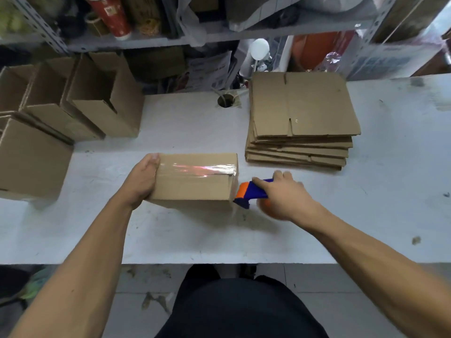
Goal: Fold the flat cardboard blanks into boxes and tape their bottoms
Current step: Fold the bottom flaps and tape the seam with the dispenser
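Head view: blanks (301, 118) stacked toward the bench's (170, 230) far edge, folded boxes (73, 103) at its left end, shelves (219, 32) behind. Left hand (142, 180) grips the taped box (195, 178) mid-bench; right hand (285, 196) grasps the dispenser (251, 191) touching its right end.

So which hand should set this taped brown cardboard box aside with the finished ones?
Left. The left hand already grips the taped brown cardboard box, nearest the finished boxes; the right hand holds the blue-orange tape dispenser.

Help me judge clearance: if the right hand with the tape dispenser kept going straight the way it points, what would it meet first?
Most likely the taped box. The right hand aims the tape dispenser leftward, its nose already at the box's right end; whether they touch is unclear.
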